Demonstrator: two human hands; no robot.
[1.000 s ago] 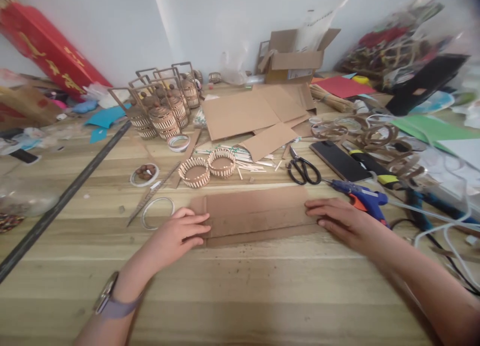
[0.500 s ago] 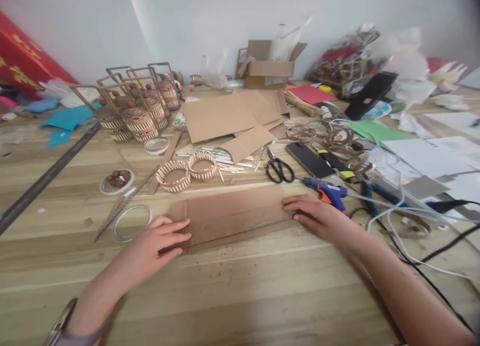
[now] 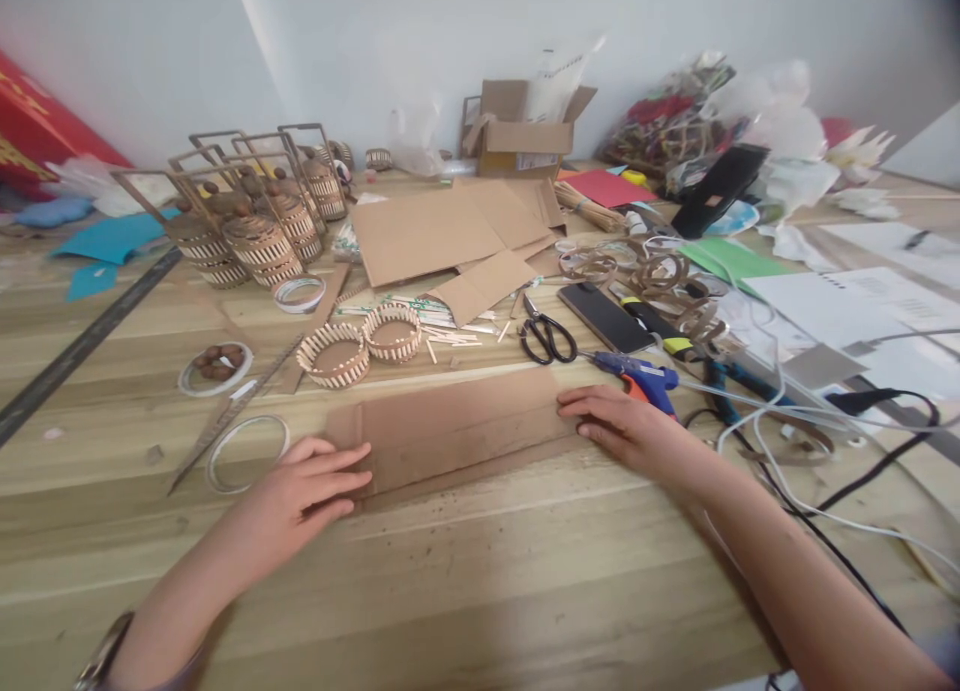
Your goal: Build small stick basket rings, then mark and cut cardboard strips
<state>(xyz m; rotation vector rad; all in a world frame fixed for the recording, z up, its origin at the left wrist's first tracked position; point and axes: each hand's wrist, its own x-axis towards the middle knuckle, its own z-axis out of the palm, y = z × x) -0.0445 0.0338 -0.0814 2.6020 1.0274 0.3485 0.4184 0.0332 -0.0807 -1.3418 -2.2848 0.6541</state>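
A long folded piece of brown cardboard (image 3: 465, 426) lies flat on the wooden table in front of me. My left hand (image 3: 311, 486) rests on its left end, fingers spread and stretched out. On the right end lie the fingertips of my right hand (image 3: 619, 426), fingers extended and the thumb side hidden in part. Just beyond that hand is a blue hot glue gun (image 3: 641, 373). Black-handled scissors (image 3: 547, 336) lie behind the cardboard. Two round stick-walled rings (image 3: 334, 356) stand behind its left part, and a roll of tape (image 3: 247, 454) is beside my left hand.
Several small lantern-like models with handles (image 3: 262, 241) stand at the back left. More cardboard sheets (image 3: 427, 231) lie mid-table, before an open carton (image 3: 525, 136). A phone (image 3: 606, 316), white cables (image 3: 772, 451) and papers (image 3: 862, 301) crowd the right. A steel ruler (image 3: 232, 411) lies left.
The whole view has shifted slightly, so things appear a little further left. Both hands stay on the cardboard, with hardly any movement against it.
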